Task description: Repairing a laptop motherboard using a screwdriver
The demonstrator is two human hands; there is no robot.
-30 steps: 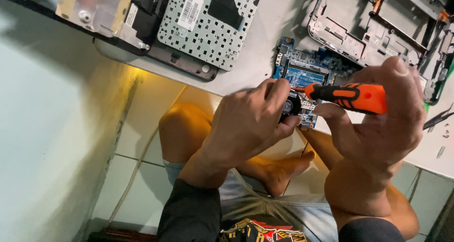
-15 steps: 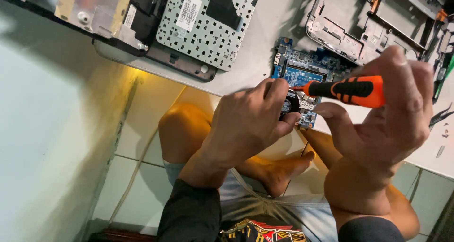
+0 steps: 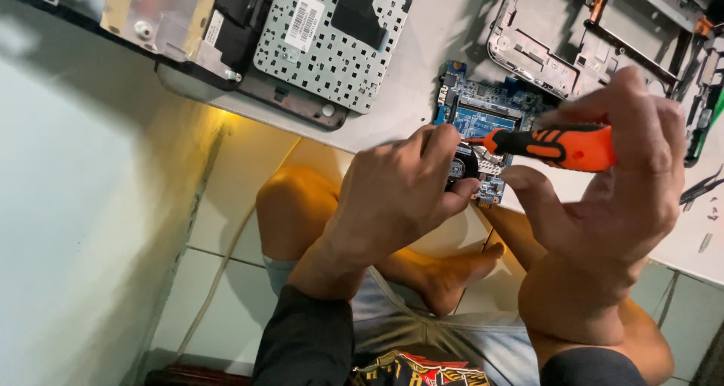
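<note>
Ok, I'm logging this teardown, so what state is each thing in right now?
Left hand: gripping a small black part.
Right hand: holding the orange screwdriver, tip at that part.
Blue circuit board: bare, lying on the table.
Keyboard panel: removed, underside up.
Laptop shell: opened, stripped.

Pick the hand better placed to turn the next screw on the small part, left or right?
Right. The right hand already grips the orange screwdriver, its tip aimed at the small part. The left hand pinches that part over the blue board, so it is busy steadying.
</note>
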